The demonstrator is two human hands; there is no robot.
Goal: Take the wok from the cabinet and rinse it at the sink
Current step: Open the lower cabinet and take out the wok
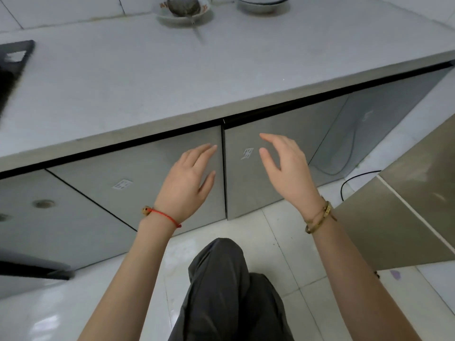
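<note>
Two grey metal cabinet doors sit under the counter, both closed: the left door [138, 183] and the right door [246, 183], meeting at a dark seam. My left hand [187, 183] hovers in front of the left door's right edge with its fingers straight and holds nothing. My right hand [285, 166] is raised before the right door, fingers relaxed and slightly spread, also holding nothing. I cannot tell whether either hand touches a door. No wok and no sink show in this view.
The pale countertop [172, 77] juts out above the doors. On its far side stand a plate with a dark rag [183, 8] and stacked bowls [261, 3]. A black stove edge [12, 65] is at left. A black cable [354, 179] lies on the floor tiles at right.
</note>
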